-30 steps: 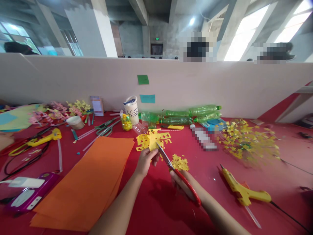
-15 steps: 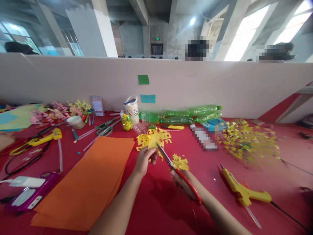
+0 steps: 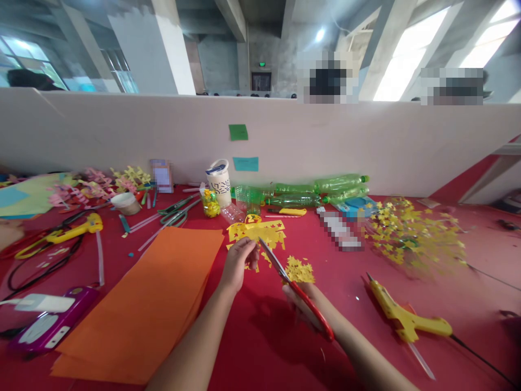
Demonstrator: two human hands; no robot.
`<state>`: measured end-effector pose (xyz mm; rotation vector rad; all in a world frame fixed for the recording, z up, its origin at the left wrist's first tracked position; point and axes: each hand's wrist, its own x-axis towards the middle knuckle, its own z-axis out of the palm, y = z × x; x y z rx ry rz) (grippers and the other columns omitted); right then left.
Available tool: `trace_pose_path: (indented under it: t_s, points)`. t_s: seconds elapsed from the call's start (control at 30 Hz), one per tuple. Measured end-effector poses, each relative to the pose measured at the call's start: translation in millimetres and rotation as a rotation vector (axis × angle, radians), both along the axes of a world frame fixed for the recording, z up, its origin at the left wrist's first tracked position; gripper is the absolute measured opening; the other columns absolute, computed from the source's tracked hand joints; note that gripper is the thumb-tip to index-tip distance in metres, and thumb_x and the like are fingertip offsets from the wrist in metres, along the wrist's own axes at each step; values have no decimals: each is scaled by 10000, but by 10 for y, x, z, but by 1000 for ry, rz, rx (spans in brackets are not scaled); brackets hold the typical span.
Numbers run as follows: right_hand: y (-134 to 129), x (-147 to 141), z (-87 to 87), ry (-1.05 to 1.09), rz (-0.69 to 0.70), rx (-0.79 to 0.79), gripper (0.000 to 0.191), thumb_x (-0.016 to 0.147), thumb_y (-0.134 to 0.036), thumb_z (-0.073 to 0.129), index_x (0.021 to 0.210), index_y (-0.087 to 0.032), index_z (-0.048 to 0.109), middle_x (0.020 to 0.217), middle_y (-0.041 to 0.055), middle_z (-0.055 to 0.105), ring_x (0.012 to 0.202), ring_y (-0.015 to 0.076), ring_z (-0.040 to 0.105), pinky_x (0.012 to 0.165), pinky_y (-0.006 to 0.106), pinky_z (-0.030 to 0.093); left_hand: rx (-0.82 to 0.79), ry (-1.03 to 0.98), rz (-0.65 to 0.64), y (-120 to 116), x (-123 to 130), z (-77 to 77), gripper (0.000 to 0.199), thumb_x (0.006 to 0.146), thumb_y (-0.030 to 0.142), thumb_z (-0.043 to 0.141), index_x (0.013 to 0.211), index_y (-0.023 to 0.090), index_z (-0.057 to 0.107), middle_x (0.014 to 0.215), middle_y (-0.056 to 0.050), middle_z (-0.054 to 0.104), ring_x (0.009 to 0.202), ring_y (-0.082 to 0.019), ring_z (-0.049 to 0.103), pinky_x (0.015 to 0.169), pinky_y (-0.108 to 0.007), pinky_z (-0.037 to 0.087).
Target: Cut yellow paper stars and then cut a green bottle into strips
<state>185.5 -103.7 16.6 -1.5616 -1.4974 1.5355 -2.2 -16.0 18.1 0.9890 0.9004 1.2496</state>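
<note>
My right hand (image 3: 303,301) is wrapped round red-handled scissors (image 3: 295,285), whose blades point up and to the left. The blades look closed or nearly so. Just left of the tips, my left hand (image 3: 241,260) pinches a plain piece of yellow paper (image 3: 268,234). The scissor tips overlap this piece; whether they touch it I cannot tell. Behind it lie yellow paper scraps (image 3: 238,232) with star-shaped holes. A small heap of yellow paper stars (image 3: 300,269) rests beyond my right hand, which partly hides it.
Orange paper sheets (image 3: 142,304) lie at left, by a purple power strip (image 3: 52,320). A yellow glue gun (image 3: 407,315) and a yellow star bouquet (image 3: 411,233) are at right. Green plastic bottles (image 3: 293,200), a utility knife (image 3: 293,212) and green-handled scissors (image 3: 175,214) lie toward the white partition (image 3: 163,125).
The yellow paper in my left hand has turned from standing upright to lying flatter, pointing right. Both hands and the red-handled scissors have shifted slightly left.
</note>
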Motion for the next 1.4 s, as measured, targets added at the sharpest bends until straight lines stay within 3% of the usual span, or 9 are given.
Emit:
trace_pose_path:
  t_s: [0.13,0.43,0.77,1.4]
  points:
    - [9,-7,41,-6,7,-10,539,822,-661,531,603,-174,457,459,-44,448,358,49,366,362,179,252,14,2,31,3,2,-7,227,775,363,640,694,168,555,557,43,555,419,-60,457,411,-187,341]
    - [-56,-9,162,-10,21,-3,520,842,-663,489,657,-177,479,485,-52,452,369,53,373,377,181,268,59,89,-5,37,-65,-27,243,779,352,620,641,173,532,541,39,541,429,-74,476,425,-204,365]
    - [-9,29,115,-21,71,-24,589,811,-734,461,641,-171,497,469,-36,466,360,60,377,376,186,266,71,110,-24,50,-96,-57,235,790,352,609,649,174,546,559,38,545,435,-74,473,432,-206,372]
    - [-5,84,170,-35,90,-64,518,822,-639,539,614,-166,502,459,-44,444,340,54,373,376,182,274,58,153,-109,94,-203,-33,250,785,355,633,637,164,568,512,39,533,404,-60,431,384,-181,312]
